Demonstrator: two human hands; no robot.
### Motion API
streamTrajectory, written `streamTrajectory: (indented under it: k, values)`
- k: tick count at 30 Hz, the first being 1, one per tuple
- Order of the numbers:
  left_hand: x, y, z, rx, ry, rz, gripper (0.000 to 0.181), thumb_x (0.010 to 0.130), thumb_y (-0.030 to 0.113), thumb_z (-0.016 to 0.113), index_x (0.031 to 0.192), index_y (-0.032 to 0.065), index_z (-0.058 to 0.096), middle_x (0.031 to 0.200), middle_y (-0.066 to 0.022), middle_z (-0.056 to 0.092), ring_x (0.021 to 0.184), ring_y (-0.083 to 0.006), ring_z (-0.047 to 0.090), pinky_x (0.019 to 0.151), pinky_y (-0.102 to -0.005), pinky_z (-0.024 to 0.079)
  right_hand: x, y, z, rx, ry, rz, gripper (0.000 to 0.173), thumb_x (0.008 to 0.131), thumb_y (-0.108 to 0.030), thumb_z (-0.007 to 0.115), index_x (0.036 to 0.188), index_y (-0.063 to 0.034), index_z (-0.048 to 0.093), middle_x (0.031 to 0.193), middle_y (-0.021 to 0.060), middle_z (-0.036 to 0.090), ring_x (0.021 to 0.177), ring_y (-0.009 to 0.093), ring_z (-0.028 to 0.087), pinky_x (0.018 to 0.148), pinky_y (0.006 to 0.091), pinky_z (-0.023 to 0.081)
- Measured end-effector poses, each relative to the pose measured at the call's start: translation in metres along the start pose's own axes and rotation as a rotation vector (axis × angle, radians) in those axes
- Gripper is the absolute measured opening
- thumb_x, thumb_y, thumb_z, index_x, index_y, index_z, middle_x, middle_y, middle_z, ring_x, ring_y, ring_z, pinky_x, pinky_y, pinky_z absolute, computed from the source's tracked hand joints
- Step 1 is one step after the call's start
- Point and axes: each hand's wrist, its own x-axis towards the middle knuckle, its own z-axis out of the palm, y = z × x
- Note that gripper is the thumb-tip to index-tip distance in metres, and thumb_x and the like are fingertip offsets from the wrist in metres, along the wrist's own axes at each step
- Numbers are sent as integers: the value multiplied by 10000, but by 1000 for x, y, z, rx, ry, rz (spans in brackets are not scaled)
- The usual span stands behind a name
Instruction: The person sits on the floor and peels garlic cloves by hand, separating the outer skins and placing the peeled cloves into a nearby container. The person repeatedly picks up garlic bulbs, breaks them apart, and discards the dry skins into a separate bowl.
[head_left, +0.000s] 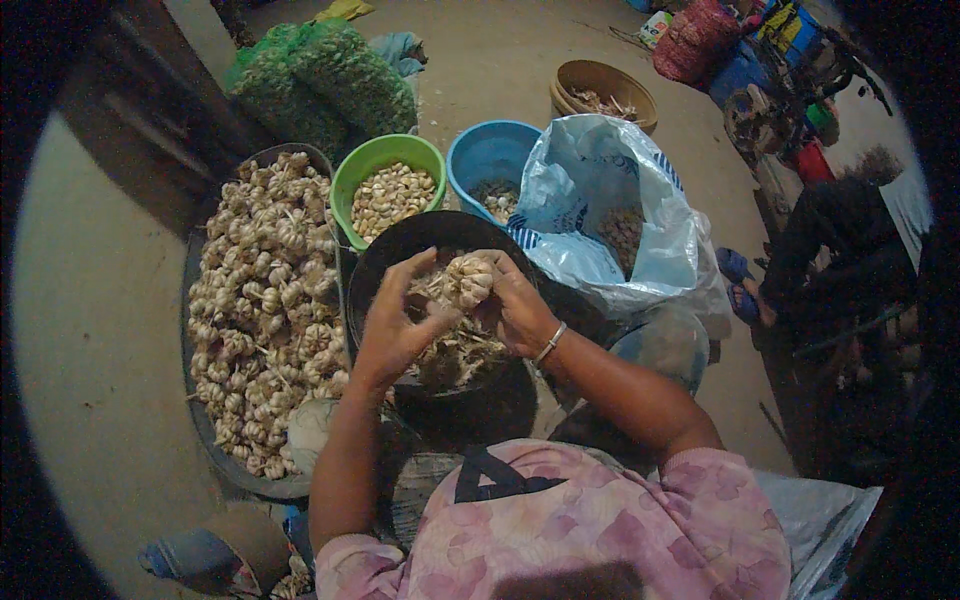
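Note:
My right hand (517, 304) holds a garlic bulb (470, 281) above a dark round basin (390, 247) that contains dry garlic skins and stalks (457, 352). Just left of the bulb is my left hand (401, 319), its thumb and fingers apart and nothing seen between them. To the left stands a large dark tub heaped with whole garlic bulbs (266, 300). Beyond the basin, a green plastic bowl (343, 169) holds loose garlic cloves (394, 199). Beside it, a blue plastic basin (480, 135) has some pale pieces at its bottom.
An open white plastic sack (585, 262) with small contents stands right of the blue basin. Farther off are a tan bucket (645, 112) and full green mesh sacks (322, 82). A person in dark clothing (847, 247) and slippers (739, 289) are at the right.

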Motion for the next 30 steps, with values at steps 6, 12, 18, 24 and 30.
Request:
streamTrajectory:
  k: [6, 12, 18, 24, 30]
  values:
    - [-1, 1, 25, -169, 6, 125, 755, 688, 54, 809, 1363, 57, 470, 1323, -114, 496, 1187, -225, 533, 1004, -343, 449, -7, -5, 11, -302, 7, -68, 203, 1025, -210, 447, 1184, -88, 484, 1119, 68, 599, 1002, 122, 589, 875, 277, 501]
    - [2, -2, 13, -5, 31, 198, 744, 711, -7, 776, 1378, 65, 455, 1304, -106, 530, 1191, -208, 533, 1027, -341, 426, 1, -11, -1, -1133, 216, -450, 332, 982, -193, 501, 1296, -84, 484, 1135, 117, 603, 1026, 172, 587, 913, 326, 470]
    - [-2, -6, 4, 10, -98, 145, 706, 719, 12, 764, 1363, 49, 479, 1307, -113, 540, 1192, -203, 536, 1018, -335, 426, -11, -27, 14, -1013, -76, -247, 391, 975, -265, 523, 1293, -39, 523, 1247, 149, 602, 1116, 228, 593, 971, 344, 435]
    - [-2, -7, 1, -31, -217, 134, 680, 739, 41, 768, 1359, 43, 489, 1299, -120, 556, 1200, -198, 527, 995, -320, 430, -14, -28, 10, -1206, -174, -160, 366, 989, -252, 466, 1220, 18, 554, 1170, 220, 615, 1085, 356, 604, 942, 368, 457]
    - [-1, -10, 15, -207, -53, 15, 560, 786, 100, 744, 1302, 65, 529, 1186, -79, 593, 1063, -156, 576, 914, -295, 471, -18, -5, 7, -1237, -8, -568, 301, 1002, -225, 452, 1161, 13, 543, 1028, 191, 651, 914, 332, 656, 825, 392, 503]
